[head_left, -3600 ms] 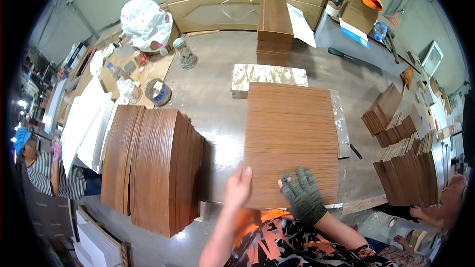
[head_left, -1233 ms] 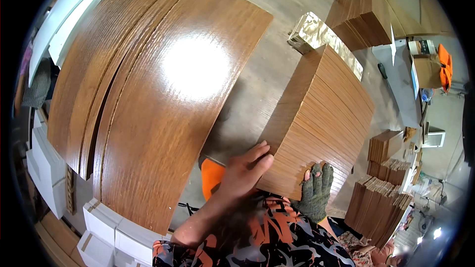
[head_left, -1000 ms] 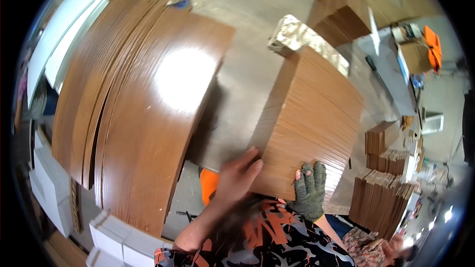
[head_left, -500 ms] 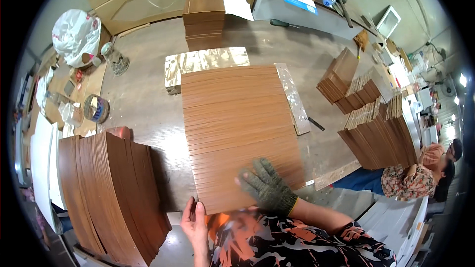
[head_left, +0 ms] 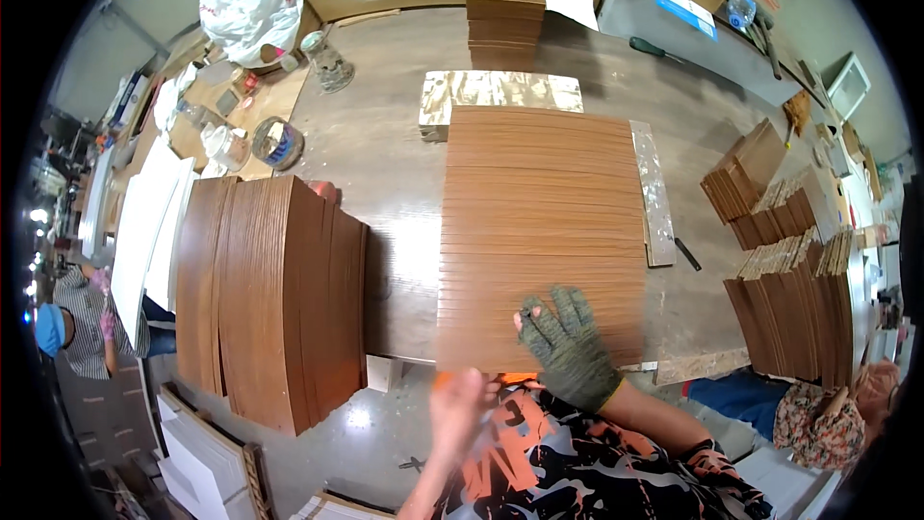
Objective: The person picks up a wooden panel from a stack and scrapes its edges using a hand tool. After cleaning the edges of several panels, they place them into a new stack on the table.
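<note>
Brown wood-grain strips [head_left: 539, 221] lie side by side as a wide rectangle on the table before me. My right hand [head_left: 576, 351], in a dark green knit glove with a bare fingertip showing, rests flat on their near part with fingers spread. Just below the near edge is my left hand [head_left: 460, 412], ungloved and smeared by motion; its grip is unclear. Beyond the strips lies a block with a shiny, mottled gold top [head_left: 505, 91]. A narrow, speckled strip [head_left: 654, 193] runs along their right side.
A tall stack of brown boards [head_left: 255, 303] stands at left. More brown stacks are at the back [head_left: 505, 10] and right [head_left: 789, 303]. Jars [head_left: 277, 143] sit at the left rear; a screwdriver [head_left: 654, 48] lies at the back. Co-workers [head_left: 87, 318] are visible at both sides.
The view has swung left, so the scene sits farther right in the picture. My left hand has shifted from the strips' near left corner rightward along the near edge. My right hand stays on them.
</note>
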Available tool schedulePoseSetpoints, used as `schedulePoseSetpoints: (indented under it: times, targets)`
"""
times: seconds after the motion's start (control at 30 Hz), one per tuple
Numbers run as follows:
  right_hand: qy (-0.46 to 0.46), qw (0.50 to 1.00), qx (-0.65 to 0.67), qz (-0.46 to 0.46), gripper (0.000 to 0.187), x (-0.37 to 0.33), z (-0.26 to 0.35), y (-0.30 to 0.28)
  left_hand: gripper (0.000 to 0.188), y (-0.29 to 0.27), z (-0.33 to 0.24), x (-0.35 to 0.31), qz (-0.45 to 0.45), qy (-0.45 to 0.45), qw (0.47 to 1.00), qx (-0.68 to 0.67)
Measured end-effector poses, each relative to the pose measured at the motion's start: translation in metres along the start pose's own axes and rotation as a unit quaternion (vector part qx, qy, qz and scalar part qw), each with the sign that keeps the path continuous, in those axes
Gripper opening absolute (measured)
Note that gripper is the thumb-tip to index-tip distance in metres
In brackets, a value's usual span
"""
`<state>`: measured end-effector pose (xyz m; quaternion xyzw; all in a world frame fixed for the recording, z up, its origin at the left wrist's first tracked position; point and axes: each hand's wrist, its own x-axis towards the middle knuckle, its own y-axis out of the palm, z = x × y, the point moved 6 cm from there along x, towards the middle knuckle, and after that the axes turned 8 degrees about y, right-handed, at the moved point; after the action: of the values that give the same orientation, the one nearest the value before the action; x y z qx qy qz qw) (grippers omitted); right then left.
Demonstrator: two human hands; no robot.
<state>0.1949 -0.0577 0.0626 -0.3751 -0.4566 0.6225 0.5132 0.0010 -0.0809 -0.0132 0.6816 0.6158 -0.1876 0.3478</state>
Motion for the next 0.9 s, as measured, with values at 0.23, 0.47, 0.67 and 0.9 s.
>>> schedulePoseSetpoints:
  times: [0.23,0.47,0.67,0.9]
  targets:
    - [0.358,0.843,0.265,-0.302,0.044,-0.055,-0.182,-0.089,0.046,0.016,0.005,0.005,-0.002,0.106,0.994,-0.034]
    - [0.44,0.858,-0.07,-0.255,0.051,-0.127,-0.347,0.008,0.038,0.025,0.011,0.009,-0.008,0.101,0.994,-0.048]
    - [0.491,0.824,-0.037,-0.282,0.034,-0.14,-0.355,0.025,0.05,0.012,0.036,0.022,0.002,0.06,0.998,0.004]
    - [0.54,0.825,-0.022,-0.166,0.022,-0.13,-0.357,0.019,0.033,0.001,0.044,0.018,-0.041,-0.018,0.984,-0.172]
